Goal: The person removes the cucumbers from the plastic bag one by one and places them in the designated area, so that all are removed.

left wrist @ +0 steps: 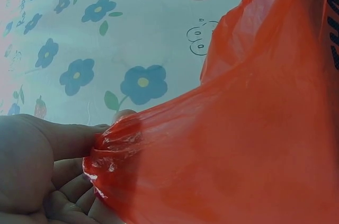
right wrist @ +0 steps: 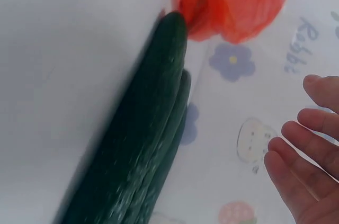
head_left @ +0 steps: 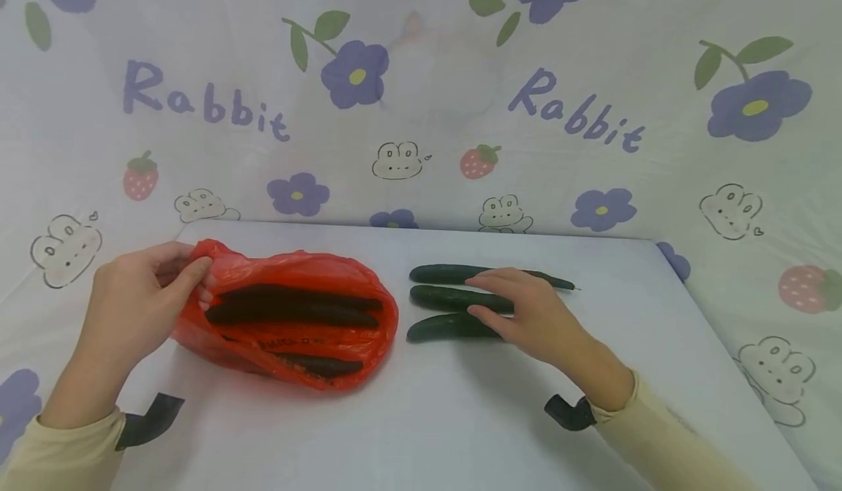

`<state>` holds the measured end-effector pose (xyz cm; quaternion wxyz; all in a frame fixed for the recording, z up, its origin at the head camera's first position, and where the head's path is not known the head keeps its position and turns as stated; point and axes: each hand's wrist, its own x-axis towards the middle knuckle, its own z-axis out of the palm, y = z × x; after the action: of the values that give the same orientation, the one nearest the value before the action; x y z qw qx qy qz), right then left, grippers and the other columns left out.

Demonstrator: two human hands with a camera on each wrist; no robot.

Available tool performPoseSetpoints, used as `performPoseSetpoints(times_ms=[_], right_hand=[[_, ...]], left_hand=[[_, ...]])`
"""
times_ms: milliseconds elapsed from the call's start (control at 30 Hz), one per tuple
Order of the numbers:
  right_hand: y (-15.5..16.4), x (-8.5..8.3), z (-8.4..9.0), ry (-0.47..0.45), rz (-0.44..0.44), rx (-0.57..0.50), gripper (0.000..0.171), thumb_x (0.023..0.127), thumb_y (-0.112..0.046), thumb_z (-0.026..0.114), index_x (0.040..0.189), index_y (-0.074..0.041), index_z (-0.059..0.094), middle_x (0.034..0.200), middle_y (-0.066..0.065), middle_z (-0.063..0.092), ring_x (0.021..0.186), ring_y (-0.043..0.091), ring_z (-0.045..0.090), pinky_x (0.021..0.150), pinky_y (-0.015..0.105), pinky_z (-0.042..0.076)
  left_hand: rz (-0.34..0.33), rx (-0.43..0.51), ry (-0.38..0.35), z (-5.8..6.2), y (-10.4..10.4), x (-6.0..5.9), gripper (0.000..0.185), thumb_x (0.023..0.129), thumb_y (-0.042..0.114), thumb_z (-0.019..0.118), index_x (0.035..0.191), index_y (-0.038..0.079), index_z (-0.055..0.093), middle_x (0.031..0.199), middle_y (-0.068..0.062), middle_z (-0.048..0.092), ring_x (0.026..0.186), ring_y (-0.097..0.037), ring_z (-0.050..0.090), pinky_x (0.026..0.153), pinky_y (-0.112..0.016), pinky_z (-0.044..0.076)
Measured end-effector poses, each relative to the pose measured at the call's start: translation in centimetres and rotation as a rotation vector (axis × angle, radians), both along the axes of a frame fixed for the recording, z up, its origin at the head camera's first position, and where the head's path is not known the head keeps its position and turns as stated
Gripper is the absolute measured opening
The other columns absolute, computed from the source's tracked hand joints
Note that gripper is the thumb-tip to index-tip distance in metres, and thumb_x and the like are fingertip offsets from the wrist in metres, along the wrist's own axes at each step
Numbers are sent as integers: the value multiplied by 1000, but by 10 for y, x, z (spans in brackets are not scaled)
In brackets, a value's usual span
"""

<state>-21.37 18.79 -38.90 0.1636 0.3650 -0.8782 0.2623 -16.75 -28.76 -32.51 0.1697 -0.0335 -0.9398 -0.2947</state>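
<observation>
A white table [head_left: 460, 418] fills six o'clock; a printed cloth [head_left: 421, 111] with "Rabbit" lettering spans twelve o'clock.

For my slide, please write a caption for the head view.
Left hand holds red bag of cucumbers; right hand rests on three loose cucumbers.

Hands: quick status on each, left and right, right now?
Left hand: pinches the edge of the red plastic bag.
Right hand: open, fingers straight over the three cucumbers, gripping nothing.
</observation>
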Motion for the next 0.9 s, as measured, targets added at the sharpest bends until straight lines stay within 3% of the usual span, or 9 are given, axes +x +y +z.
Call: performPoseSetpoints(times_ms=[233,500,900], right_hand=[[-28,-2,0,-33,33,29,37,91,-28,79,125,-16,71,122,-4,69,117,12,63,99,35,51],[-61,-1,-6,-120,69,85,39,93,-29,77,129,-19,70,127,-7,66,122,9,59,101,32,49],[-92,2,-11,-166,167,141,37,94,-25,74,130,-18,69,123,-6,69,117,10,61,95,28,52]], left_hand=[[-2,-1,6,-1,2,0,24,100,29,67,108,7,74,77,0,72,75,-21,72,74,-22,42],[-1,12,-12,0,3,2,22,100,27,66,107,8,74,78,1,72,66,-5,68,73,-25,41],[1,10,6,1,4,3,23,100,28,67,107,8,74,77,1,72,69,-7,68,71,-20,42]])
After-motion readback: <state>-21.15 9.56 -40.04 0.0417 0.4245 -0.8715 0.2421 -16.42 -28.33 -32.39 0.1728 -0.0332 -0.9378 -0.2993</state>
